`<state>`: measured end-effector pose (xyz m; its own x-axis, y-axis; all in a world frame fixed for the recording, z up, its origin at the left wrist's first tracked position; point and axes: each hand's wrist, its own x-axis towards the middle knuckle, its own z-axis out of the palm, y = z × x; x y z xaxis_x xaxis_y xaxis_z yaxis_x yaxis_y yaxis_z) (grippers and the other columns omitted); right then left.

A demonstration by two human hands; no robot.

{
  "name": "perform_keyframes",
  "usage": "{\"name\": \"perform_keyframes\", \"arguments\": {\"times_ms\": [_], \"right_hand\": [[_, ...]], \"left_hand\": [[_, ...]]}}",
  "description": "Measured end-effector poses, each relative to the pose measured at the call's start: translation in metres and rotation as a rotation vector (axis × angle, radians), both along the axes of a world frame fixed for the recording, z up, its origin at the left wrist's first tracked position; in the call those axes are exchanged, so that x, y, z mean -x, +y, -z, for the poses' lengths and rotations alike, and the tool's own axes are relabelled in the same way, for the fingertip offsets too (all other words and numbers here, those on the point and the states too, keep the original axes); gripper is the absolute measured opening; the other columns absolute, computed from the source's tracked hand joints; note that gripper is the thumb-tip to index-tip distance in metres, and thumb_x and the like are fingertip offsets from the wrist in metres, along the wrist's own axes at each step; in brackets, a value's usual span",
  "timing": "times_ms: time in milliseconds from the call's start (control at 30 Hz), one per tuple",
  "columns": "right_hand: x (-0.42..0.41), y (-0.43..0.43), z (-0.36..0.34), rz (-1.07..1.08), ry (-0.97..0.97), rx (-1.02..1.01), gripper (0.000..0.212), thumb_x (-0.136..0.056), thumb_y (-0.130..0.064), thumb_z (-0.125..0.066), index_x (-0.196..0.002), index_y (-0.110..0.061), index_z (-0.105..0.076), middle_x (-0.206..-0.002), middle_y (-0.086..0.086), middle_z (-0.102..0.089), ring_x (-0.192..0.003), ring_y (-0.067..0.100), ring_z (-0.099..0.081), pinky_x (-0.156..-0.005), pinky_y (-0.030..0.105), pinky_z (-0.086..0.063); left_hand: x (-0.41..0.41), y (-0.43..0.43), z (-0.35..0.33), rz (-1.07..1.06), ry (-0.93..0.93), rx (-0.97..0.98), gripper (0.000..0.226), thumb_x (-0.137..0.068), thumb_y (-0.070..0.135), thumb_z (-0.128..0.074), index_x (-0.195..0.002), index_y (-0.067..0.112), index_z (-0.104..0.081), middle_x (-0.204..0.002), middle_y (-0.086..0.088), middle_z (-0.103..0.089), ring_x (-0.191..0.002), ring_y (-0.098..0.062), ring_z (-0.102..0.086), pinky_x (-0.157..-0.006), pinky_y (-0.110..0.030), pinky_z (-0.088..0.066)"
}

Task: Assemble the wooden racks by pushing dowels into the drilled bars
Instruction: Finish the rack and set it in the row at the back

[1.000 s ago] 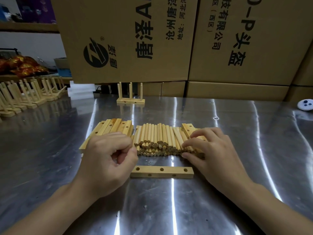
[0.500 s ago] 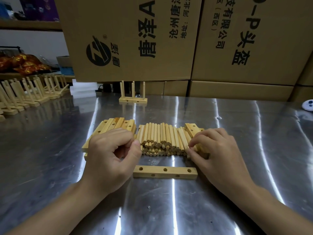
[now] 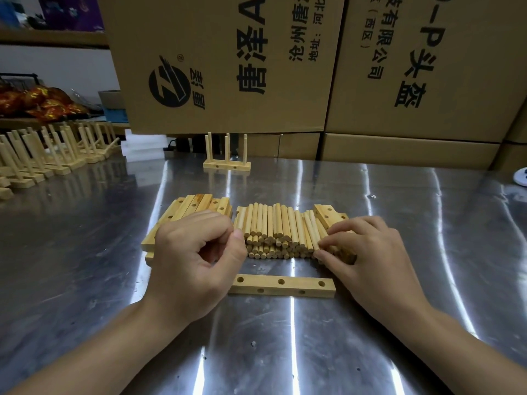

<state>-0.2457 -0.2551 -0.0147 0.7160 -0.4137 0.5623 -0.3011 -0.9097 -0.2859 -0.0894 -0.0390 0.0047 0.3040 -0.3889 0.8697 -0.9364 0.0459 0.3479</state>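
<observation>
A single drilled bar (image 3: 282, 285) lies flat on the steel table (image 3: 399, 252), between my two hands. Behind it sits a pile of short dowels (image 3: 273, 229). A stack of drilled bars (image 3: 188, 208) lies left of the pile, and a few more bars (image 3: 328, 213) lie to its right. My left hand (image 3: 194, 260) hovers at the pile's left end with fingers curled and nothing visible in it. My right hand (image 3: 368, 258) pinches a dowel at the right edge of the pile between thumb and fingertips.
One finished rack (image 3: 226, 156) stands at the back of the table. Several finished racks (image 3: 48, 155) line the far left. Large cardboard boxes (image 3: 228, 64) wall off the back. A white object (image 3: 520, 176) sits at the right edge.
Both hands stayed near the dowel pile. My right fingers closed in on a dowel at the pile's right edge. The view shifted slightly.
</observation>
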Motion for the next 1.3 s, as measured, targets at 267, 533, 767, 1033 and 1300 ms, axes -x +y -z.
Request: {"name": "perform_keyframes", "arguments": {"times_ms": [267, 533, 767, 1033, 1300], "right_hand": [[0.001, 0.002, 0.0, -0.01, -0.063, 0.056, 0.013, -0.088, -0.039, -0.082, -0.101, -0.037, -0.08, -0.104, -0.023, -0.069, -0.108, 0.01, -0.054, -0.086, 0.032, -0.034], [0.001, 0.006, -0.002, -0.007, -0.055, 0.04, 0.011, -0.089, -0.028, -0.082, -0.096, -0.035, -0.079, -0.093, -0.021, -0.072, -0.1, 0.009, -0.061, -0.087, 0.03, -0.033], [0.016, 0.004, -0.022, -0.121, -0.557, -0.366, 0.016, -0.094, -0.015, -0.078, -0.095, -0.031, -0.077, -0.094, -0.012, -0.078, -0.096, 0.008, -0.073, -0.084, 0.023, -0.054], [0.018, 0.021, -0.026, -0.446, -0.599, -0.73, 0.013, -0.087, -0.021, -0.079, -0.1, -0.023, -0.079, -0.104, 0.002, -0.081, -0.102, 0.019, -0.077, -0.082, 0.021, -0.059], [0.016, 0.021, -0.021, -0.454, -0.566, -0.68, 0.015, -0.088, -0.024, -0.078, -0.102, -0.024, -0.076, -0.11, 0.002, -0.081, -0.109, 0.025, -0.075, -0.088, 0.049, -0.059]], "left_hand": [[0.0, -0.001, 0.001, 0.005, 0.008, 0.001, 0.042, -0.094, 0.019, -0.056, -0.054, 0.007, -0.051, -0.052, 0.001, -0.041, -0.052, -0.013, -0.039, -0.052, -0.025, -0.03], [0.002, -0.001, 0.003, 0.032, 0.021, -0.009, 0.04, -0.095, 0.021, -0.056, -0.056, 0.012, -0.053, -0.053, 0.006, -0.043, -0.053, -0.011, -0.041, -0.053, -0.021, -0.031], [-0.001, -0.004, 0.006, 0.038, 0.067, -0.081, 0.036, -0.098, 0.027, -0.061, -0.065, 0.014, -0.06, -0.06, 0.008, -0.051, -0.059, -0.014, -0.051, -0.054, -0.023, -0.037], [-0.001, -0.005, 0.007, 0.108, 0.242, -0.077, 0.036, -0.09, 0.039, -0.084, -0.122, 0.025, -0.075, -0.096, 0.014, -0.073, -0.076, -0.017, -0.069, -0.054, -0.017, -0.047], [-0.001, -0.003, 0.005, 0.118, 0.227, -0.077, 0.025, -0.087, 0.034, -0.08, -0.109, 0.022, -0.081, -0.091, 0.015, -0.076, -0.076, -0.017, -0.071, -0.056, -0.021, -0.053]]}}
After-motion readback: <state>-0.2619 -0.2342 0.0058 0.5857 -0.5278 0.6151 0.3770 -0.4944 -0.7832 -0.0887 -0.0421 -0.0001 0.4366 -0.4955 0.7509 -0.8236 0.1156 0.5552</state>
